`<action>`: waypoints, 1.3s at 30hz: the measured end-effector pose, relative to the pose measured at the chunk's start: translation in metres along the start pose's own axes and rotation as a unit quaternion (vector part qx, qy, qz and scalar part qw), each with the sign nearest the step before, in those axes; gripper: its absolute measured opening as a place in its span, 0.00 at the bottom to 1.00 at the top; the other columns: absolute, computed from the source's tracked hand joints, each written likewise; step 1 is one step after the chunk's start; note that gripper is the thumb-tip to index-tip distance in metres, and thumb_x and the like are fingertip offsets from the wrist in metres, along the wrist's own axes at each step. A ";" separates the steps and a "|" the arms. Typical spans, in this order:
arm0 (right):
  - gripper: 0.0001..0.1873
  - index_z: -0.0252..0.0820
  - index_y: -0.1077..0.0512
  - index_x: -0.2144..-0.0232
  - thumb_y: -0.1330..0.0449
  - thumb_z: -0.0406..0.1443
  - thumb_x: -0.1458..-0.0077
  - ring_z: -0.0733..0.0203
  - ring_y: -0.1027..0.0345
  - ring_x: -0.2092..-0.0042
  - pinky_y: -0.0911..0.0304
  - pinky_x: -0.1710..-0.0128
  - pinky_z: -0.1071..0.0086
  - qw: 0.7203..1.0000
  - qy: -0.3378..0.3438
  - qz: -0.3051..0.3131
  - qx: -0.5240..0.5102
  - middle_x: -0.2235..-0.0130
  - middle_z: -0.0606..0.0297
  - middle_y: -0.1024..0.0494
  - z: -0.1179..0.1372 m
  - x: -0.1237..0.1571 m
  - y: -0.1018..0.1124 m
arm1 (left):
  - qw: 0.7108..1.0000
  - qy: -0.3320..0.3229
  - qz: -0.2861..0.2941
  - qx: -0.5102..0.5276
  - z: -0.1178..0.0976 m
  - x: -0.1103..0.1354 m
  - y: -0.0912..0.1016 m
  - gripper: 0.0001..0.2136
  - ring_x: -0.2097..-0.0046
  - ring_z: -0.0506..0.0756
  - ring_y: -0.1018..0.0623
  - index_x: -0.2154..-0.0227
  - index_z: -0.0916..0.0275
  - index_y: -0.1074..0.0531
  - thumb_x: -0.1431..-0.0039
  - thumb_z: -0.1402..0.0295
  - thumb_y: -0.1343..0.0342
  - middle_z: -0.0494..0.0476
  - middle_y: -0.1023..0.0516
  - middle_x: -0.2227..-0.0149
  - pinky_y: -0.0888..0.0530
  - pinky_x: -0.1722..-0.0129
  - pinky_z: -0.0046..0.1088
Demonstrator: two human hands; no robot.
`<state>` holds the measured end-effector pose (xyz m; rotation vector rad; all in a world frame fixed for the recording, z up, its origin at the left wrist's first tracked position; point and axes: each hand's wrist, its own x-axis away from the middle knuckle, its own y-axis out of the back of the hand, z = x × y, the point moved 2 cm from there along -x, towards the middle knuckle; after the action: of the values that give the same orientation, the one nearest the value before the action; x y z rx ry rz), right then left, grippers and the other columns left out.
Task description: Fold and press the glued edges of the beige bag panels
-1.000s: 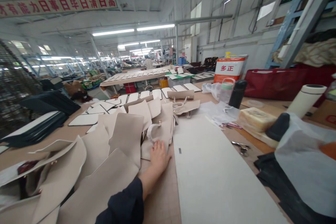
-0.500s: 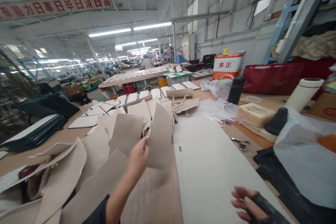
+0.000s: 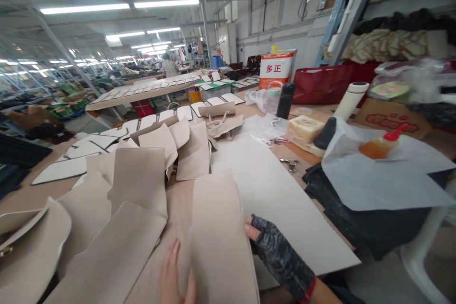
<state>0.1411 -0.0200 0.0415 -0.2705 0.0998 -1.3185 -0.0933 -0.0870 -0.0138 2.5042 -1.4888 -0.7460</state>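
A beige leather bag panel (image 3: 219, 237) lies in front of me, partly over the large white board (image 3: 285, 204). My right hand (image 3: 272, 242), in a dark patterned fingerless glove, pinches the panel's right edge. Some of its fingers are hidden below that edge. By the panel's left side is my left hand (image 3: 176, 275), fingers extended and apart; whether it touches the panel I cannot tell. More beige leather pieces (image 3: 138, 180) are heaped to the left, some with small metal fittings.
Dark-edged white pieces (image 3: 60, 169) line the table behind the heap. To the right are metal snips (image 3: 290, 164), a wrapped yellowish block (image 3: 304, 128), a black bottle (image 3: 286, 99), and a red-capped glue bottle (image 3: 383, 142) on white sheeting. A red-and-white can (image 3: 276, 69) stands farther back.
The panel my left hand held up has come down before me, and that hand has released it. My right hand has moved left onto its edge. The view has swung right.
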 end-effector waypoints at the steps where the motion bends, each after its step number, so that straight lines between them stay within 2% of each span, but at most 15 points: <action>1: 0.24 0.41 0.28 0.73 0.39 0.56 0.57 0.56 0.31 0.70 0.33 0.74 0.65 0.999 -0.017 0.027 -0.016 0.72 0.60 0.26 -0.003 -0.001 -0.003 | 0.998 -0.043 0.008 -0.033 -0.010 0.000 -0.003 0.16 0.45 0.64 0.33 0.55 0.59 0.29 0.48 0.64 0.43 0.63 0.30 0.49 0.37 0.44 0.44; 3: 0.25 0.39 0.30 0.72 0.38 0.55 0.57 0.59 0.31 0.72 0.36 0.78 0.69 0.998 -0.039 0.045 -0.037 0.73 0.61 0.27 -0.009 -0.003 -0.011 | 0.994 -0.082 0.055 -0.053 -0.034 -0.004 -0.014 0.12 0.50 0.61 0.29 0.58 0.59 0.28 0.46 0.64 0.46 0.62 0.28 0.54 0.32 0.49 0.42; 6: 0.27 0.37 0.32 0.67 0.37 0.54 0.57 0.61 0.30 0.71 0.36 0.78 0.71 0.997 -0.050 0.045 -0.050 0.70 0.62 0.27 -0.017 -0.007 -0.023 | 0.988 -0.060 0.141 -0.026 -0.064 -0.013 -0.035 0.11 0.58 0.58 0.27 0.60 0.61 0.30 0.43 0.63 0.48 0.61 0.27 0.60 0.27 0.61 0.35; 9: 0.27 0.38 0.34 0.64 0.38 0.53 0.56 0.63 0.32 0.73 0.36 0.79 0.73 0.998 -0.042 0.044 -0.030 0.70 0.64 0.27 -0.025 -0.011 -0.032 | 0.986 -0.027 0.165 -0.010 -0.076 -0.020 -0.047 0.10 0.61 0.57 0.27 0.64 0.62 0.30 0.43 0.62 0.49 0.59 0.27 0.64 0.28 0.65 0.33; 14: 0.24 0.39 0.36 0.72 0.41 0.54 0.56 0.68 0.38 0.81 0.41 0.83 0.75 0.995 -0.068 0.075 -0.004 0.80 0.70 0.32 -0.032 -0.016 -0.042 | 0.984 0.064 0.167 0.025 -0.076 -0.022 -0.044 0.12 0.64 0.58 0.26 0.68 0.63 0.31 0.45 0.58 0.49 0.57 0.28 0.67 0.29 0.64 0.35; 17: 0.20 0.39 0.36 0.73 0.41 0.51 0.57 0.69 0.40 0.82 0.42 0.83 0.75 0.993 -0.076 0.064 0.057 0.80 0.71 0.33 -0.033 -0.019 -0.045 | 0.976 0.129 0.164 0.063 -0.074 -0.024 -0.044 0.13 0.68 0.56 0.27 0.71 0.63 0.33 0.48 0.56 0.47 0.55 0.28 0.71 0.29 0.67 0.34; 20: 0.17 0.39 0.36 0.75 0.40 0.46 0.61 0.69 0.40 0.81 0.41 0.83 0.75 0.990 -0.091 0.041 0.096 0.80 0.71 0.33 -0.034 -0.022 -0.045 | 0.969 0.164 0.160 0.097 -0.072 -0.027 -0.046 0.15 0.71 0.54 0.28 0.74 0.62 0.36 0.52 0.55 0.44 0.51 0.31 0.74 0.30 0.70 0.30; 23: 0.20 0.38 0.35 0.71 0.41 0.49 0.58 0.68 0.38 0.79 0.40 0.82 0.75 0.991 -0.108 0.048 0.061 0.77 0.69 0.31 -0.034 -0.025 -0.045 | 0.963 0.179 0.160 0.120 -0.072 -0.028 -0.048 0.15 0.71 0.53 0.29 0.75 0.62 0.36 0.55 0.56 0.42 0.50 0.31 0.75 0.31 0.70 0.29; 26: 0.22 0.39 0.37 0.71 0.42 0.52 0.58 0.69 0.40 0.81 0.43 0.83 0.75 0.993 -0.097 0.052 0.038 0.78 0.71 0.33 -0.031 -0.027 -0.044 | 0.950 0.208 0.176 0.152 -0.070 -0.025 -0.049 0.16 0.74 0.51 0.30 0.75 0.62 0.37 0.59 0.58 0.39 0.48 0.33 0.76 0.32 0.73 0.27; 31: 0.17 0.39 0.38 0.76 0.41 0.46 0.61 0.69 0.42 0.81 0.44 0.82 0.74 0.992 -0.098 0.069 0.047 0.81 0.72 0.35 -0.022 -0.026 -0.044 | 0.956 0.197 0.166 0.141 -0.061 -0.023 -0.048 0.16 0.75 0.49 0.35 0.76 0.62 0.38 0.57 0.57 0.39 0.46 0.36 0.78 0.35 0.74 0.24; 35: 0.11 0.39 0.36 0.77 0.41 0.40 0.61 0.69 0.40 0.78 0.43 0.78 0.75 0.988 -0.107 0.103 0.030 0.79 0.72 0.35 -0.017 -0.021 -0.044 | 0.953 0.200 0.189 0.125 -0.057 -0.023 -0.047 0.17 0.76 0.49 0.34 0.77 0.61 0.41 0.53 0.54 0.42 0.46 0.37 0.79 0.36 0.76 0.24; 39: 0.13 0.39 0.36 0.77 0.40 0.41 0.63 0.68 0.38 0.78 0.42 0.76 0.73 0.981 -0.146 0.125 -0.024 0.80 0.71 0.33 -0.023 -0.017 -0.044 | 0.961 0.167 0.217 0.048 -0.063 -0.023 -0.042 0.12 0.76 0.50 0.32 0.77 0.61 0.39 0.50 0.58 0.45 0.47 0.35 0.79 0.36 0.76 0.24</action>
<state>0.0901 -0.0161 0.0292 -0.4739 -0.0815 -1.0167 -0.0389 -0.0547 0.0342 2.1008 -1.8725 -0.1730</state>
